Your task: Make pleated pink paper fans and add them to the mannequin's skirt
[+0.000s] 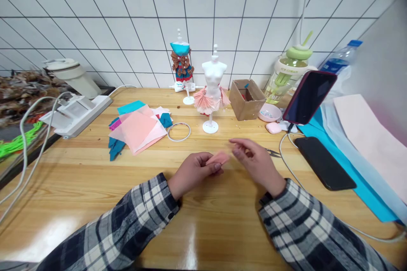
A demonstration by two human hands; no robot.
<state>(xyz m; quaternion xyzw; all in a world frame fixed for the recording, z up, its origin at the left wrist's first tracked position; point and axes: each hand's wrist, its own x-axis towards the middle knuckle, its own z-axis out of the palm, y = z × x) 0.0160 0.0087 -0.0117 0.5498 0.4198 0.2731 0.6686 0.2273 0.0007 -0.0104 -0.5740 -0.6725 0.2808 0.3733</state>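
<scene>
My left hand point(199, 171) pinches a small folded piece of peach paper point(219, 158) over the wooden table. My right hand point(254, 161) hovers just to the right of it, apart from the paper, with its fingers loosely bent and spread and nothing visible in them. Behind my hands stands a white mini dress form point(214, 74) with pleated peach paper point(205, 100) around its hips. A pile of paper sheets, a peach one point(140, 125) on top, lies to the left. Partly hidden behind my right hand is a pair of small scissors point(273, 153).
A white ring point(179, 132) lies near the sheets. Farther back are a dressed form point(182, 63), a cardboard box point(247, 103) and a pink bowl point(270, 112). A propped phone point(309, 97), a flat phone point(324, 163) and cables crowd the right; a power strip point(79, 114) sits left.
</scene>
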